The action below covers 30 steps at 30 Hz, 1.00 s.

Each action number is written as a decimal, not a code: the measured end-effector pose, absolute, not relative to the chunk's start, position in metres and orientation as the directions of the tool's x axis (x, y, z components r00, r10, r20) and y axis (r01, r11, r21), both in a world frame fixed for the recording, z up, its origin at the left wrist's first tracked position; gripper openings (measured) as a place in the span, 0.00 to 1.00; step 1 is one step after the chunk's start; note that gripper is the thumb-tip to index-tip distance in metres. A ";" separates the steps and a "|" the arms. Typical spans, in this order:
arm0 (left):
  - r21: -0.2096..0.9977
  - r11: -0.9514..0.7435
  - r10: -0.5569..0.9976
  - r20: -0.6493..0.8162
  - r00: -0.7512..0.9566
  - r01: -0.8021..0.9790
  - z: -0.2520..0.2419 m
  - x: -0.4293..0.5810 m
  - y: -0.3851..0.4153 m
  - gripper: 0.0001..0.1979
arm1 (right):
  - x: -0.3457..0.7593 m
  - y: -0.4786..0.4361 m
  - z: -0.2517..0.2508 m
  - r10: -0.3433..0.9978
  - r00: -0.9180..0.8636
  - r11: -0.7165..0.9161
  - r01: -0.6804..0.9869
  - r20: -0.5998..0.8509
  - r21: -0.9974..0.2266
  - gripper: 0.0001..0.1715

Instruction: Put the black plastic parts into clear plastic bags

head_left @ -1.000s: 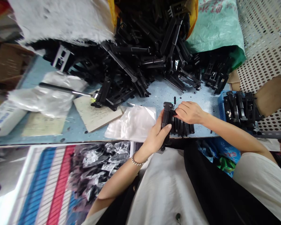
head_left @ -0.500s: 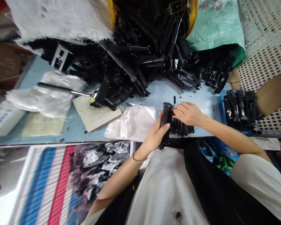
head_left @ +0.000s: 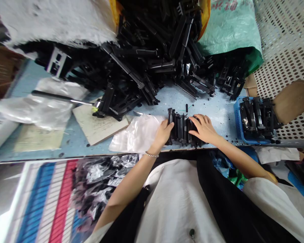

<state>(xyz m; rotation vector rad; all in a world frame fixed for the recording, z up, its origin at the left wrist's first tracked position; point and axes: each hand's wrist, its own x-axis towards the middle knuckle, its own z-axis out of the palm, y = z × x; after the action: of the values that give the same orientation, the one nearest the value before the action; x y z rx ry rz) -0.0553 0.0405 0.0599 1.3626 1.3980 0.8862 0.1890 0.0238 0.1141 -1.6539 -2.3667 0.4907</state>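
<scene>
From here, left hand (head_left: 164,133) has its grip closed around a black part (head_left: 170,126) at the left end of the row (head_left: 181,130) on the desk (head_left: 221,118), right hand (head_left: 203,129) loosely spread over the row's right end.

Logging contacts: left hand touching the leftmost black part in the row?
Touching: the head view shows the left hand with its thumb against the leftmost black part.

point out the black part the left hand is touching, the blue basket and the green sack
Black part (head_left: 170,116): head view, on its upper end
Blue basket (head_left: 238,118): head view, on its left side wall
Green sack (head_left: 230,32): head view, on the middle of its visible outer side
</scene>
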 end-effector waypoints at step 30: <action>0.777 0.353 0.911 -0.160 0.380 -0.520 0.122 -0.015 0.060 0.38 | 0.153 0.053 0.127 0.635 -0.649 -0.648 -0.151 -0.419 -0.747 0.35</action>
<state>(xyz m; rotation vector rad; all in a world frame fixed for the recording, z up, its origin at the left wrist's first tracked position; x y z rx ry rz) -0.0153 0.0597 0.1225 0.7024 0.6569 1.0164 0.1529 0.0530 0.1266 -0.9526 -0.9556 2.3023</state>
